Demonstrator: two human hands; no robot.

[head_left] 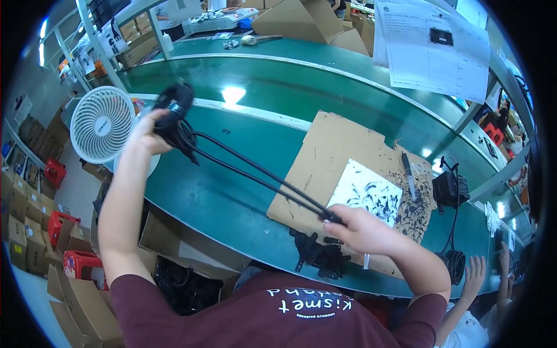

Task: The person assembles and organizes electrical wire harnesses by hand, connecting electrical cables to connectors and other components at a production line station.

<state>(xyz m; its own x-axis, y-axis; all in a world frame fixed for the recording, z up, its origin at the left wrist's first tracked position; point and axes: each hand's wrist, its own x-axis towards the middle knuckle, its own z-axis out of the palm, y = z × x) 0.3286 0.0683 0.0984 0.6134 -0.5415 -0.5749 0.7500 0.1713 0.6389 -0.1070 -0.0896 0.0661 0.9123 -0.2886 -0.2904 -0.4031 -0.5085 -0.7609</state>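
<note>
While the left hand (pixel 146 134) is raised over the far-left part of the green surface (pixel 232 197), its grip is closed around a bunched black cable coil (pixel 174 113), which it holds up just to the right of the white fan (pixel 102 123). From that bundle two black cable strands (pixel 255 180) run taut and nearly side by side, slanting down across the green surface toward the cardboard sheet (pixel 336 151). They cross the near-left edge of the cardboard and end at the right hand (pixel 362 231), whose fingers are pinched shut on the strands at the near edge of the cardboard, beside a white paper (pixel 365 188) smeared with black marks.

Just in front of the cardboard sheet's near edge, under the right hand, lies a small heap of black plastic parts (pixel 316 252). On the cardboard's right part rests a knife (pixel 408 174) with a dark handle, among scattered black scraps. Right of the cardboard sits a black box-shaped device (pixel 449 188) with a cable hanging from it down to another black coil (pixel 455 264) at the surface's near edge.

Beyond the cardboard, across the green belt, printed sheets (pixel 432 49) hang from a frame, and cardboard boxes (pixel 296 17) stand at the far side. Near the lower right of the cardboard, another person's hand (pixel 474 275) reaches up beside the surface. Left of the fan, red stools (pixel 81 264) and brown cartons (pixel 17 232) stand on the floor.
</note>
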